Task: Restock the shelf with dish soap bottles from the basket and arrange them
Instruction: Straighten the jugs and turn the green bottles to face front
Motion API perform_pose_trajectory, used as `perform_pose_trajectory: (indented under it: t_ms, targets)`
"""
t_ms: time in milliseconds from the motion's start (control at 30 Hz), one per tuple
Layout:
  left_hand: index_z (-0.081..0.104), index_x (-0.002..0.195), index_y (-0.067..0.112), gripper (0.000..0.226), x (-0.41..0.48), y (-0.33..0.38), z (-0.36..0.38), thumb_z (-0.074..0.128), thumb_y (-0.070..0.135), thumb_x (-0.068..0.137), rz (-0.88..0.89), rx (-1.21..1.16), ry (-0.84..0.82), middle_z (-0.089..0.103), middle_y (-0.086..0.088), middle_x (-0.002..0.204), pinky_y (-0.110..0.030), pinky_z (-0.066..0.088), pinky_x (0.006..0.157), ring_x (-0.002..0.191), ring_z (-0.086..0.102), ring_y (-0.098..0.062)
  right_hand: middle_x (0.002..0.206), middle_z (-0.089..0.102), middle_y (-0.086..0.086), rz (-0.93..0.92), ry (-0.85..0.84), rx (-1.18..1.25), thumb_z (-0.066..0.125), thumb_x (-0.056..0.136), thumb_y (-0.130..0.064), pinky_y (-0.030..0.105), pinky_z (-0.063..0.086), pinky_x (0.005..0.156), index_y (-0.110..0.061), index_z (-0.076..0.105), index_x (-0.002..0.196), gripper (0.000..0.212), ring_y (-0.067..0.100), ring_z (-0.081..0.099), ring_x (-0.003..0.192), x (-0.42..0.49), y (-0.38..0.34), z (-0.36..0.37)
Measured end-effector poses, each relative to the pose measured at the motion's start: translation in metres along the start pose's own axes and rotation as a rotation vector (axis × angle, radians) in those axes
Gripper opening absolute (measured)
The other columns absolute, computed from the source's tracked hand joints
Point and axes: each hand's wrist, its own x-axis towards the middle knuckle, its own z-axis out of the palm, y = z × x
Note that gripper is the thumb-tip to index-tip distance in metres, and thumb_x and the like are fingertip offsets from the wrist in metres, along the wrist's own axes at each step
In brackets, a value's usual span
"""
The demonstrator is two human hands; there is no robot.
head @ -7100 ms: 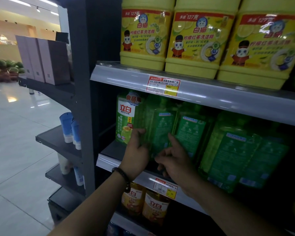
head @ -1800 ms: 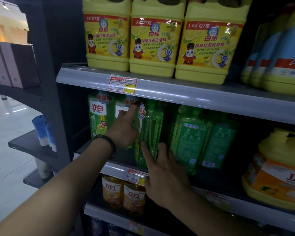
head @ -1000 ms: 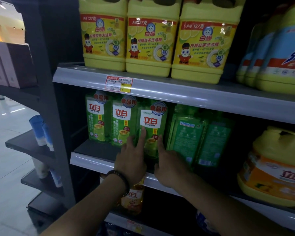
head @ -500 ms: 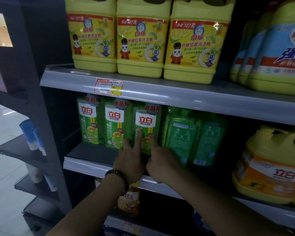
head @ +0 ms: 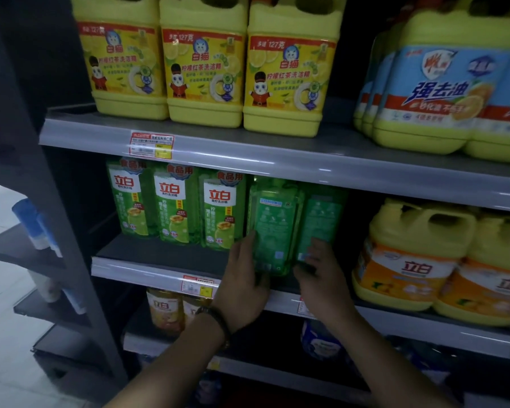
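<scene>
Status: stocking appears complete; arranging is partly done.

1. Five green dish soap bottles stand in one row on the middle shelf [head: 147, 267], close to its front edge.
2. The left three bottles [head: 174, 204] show their front labels to the aisle and stand upright, side by side. These need no further work.
3. The fourth bottle [head: 273, 228] and the fifth bottle [head: 321, 219] show their back labels (small print, no brand panel). Both need a half turn to match the others.
4. The left hand [head: 245, 284] lies with straight fingers against the left edge of the fourth bottle, low down; it touches the bottle and does not wrap it.
5. The right hand [head: 321, 278] is at the lower front of the fifth bottle, its thumb side toward the fourth. Motion blur hides the fingers, so it cannot be told whether this hand grips or only touches.
6. The basket is not in view, so any stock left in it cannot be checked.

Judgement: the step in hand is the turning of the fourth bottle; the fifth follows. To the right, large orange-label jugs [head: 409, 260] stand near the fifth bottle, apart from it.
</scene>
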Motion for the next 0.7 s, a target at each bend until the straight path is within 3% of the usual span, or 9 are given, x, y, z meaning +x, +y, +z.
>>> perform_pose_trajectory:
  t_ms: [133,200,267,333,400,500,600,700]
  targets:
    - [0.011,0.168,0.024,0.094,0.007,0.005,-0.001,0.063,0.001,0.093,-0.062,-0.027,0.049,0.026,-0.003,0.169,-0.020,0.021,0.117,0.154,0.026,-0.016,0.132,0.059,-0.005,-0.026,-0.027,0.039,0.061,0.095,-0.004,0.041,0.045,0.112,-0.040,0.056,0.128,0.049,0.018,0.055,0.129,0.017,-0.005,0.008]
    - [0.015,0.168,0.024,0.093,0.010,0.007,0.002,0.064,0.002,0.092,-0.073,-0.049,0.084,0.031,-0.002,0.167,-0.017,0.026,0.116,0.153,0.030,-0.017,0.136,0.064,-0.009,-0.025,-0.070,0.096,0.061,0.085,-0.010,0.046,0.049,0.113,-0.042,0.056,0.135,0.059,0.014,0.060,0.127,0.022,0.000,0.015]
    - [0.021,0.166,0.022,0.090,0.008,0.006,0.008,0.066,0.001,0.091,-0.067,-0.093,0.122,0.039,0.001,0.162,-0.011,0.032,0.114,0.148,0.039,-0.015,0.132,0.069,-0.012,-0.055,-0.099,0.175,0.063,0.077,-0.008,0.040,0.053,0.107,-0.049,0.057,0.131,0.068,0.010,0.065,0.123,0.021,0.005,0.019]
    - [0.029,0.161,0.026,0.085,0.008,0.002,0.011,0.068,0.001,0.089,-0.087,-0.164,0.137,0.049,0.006,0.155,-0.025,0.046,0.115,0.141,0.051,-0.013,0.135,0.067,-0.010,-0.051,-0.100,0.219,0.065,0.074,-0.006,0.035,0.055,0.099,-0.045,0.053,0.143,0.080,0.012,0.064,0.124,0.018,-0.002,0.017]
    - [0.034,0.153,0.027,0.078,0.008,-0.005,0.011,0.070,0.008,0.087,-0.133,-0.197,0.143,0.056,0.007,0.146,-0.044,0.056,0.105,0.131,0.060,-0.013,0.141,0.060,-0.005,0.014,-0.131,0.242,0.064,0.077,0.006,0.028,0.054,0.091,-0.026,0.043,0.157,0.089,0.017,0.059,0.127,0.020,-0.002,0.012]
    - [0.034,0.150,0.029,0.080,0.009,-0.012,0.003,0.077,0.019,0.083,-0.160,-0.233,0.116,0.060,0.010,0.142,-0.048,0.058,0.101,0.128,0.064,-0.012,0.132,0.066,-0.005,0.004,-0.167,0.164,0.059,0.070,0.001,0.015,0.051,0.078,-0.027,0.058,0.140,0.076,0.010,0.063,0.116,0.026,-0.001,0.007]
    - [0.036,0.151,0.033,0.085,0.012,-0.017,-0.006,0.083,0.025,0.080,-0.161,-0.227,0.076,0.060,0.011,0.143,-0.047,0.057,0.105,0.130,0.063,-0.012,0.131,0.064,-0.012,-0.035,-0.187,0.152,0.058,0.082,0.017,-0.001,0.042,0.085,-0.027,0.058,0.139,0.072,-0.022,0.056,0.109,0.021,0.003,0.006]
    - [0.034,0.158,0.040,0.103,0.016,-0.024,-0.011,0.091,0.039,0.072,-0.165,-0.190,0.078,0.050,0.004,0.150,-0.050,0.052,0.110,0.139,0.055,-0.022,0.143,0.055,-0.018,-0.035,-0.233,0.137,0.049,0.088,0.021,0.003,0.038,0.100,-0.030,0.050,0.150,0.080,-0.028,0.046,0.120,0.012,0.007,0.011]
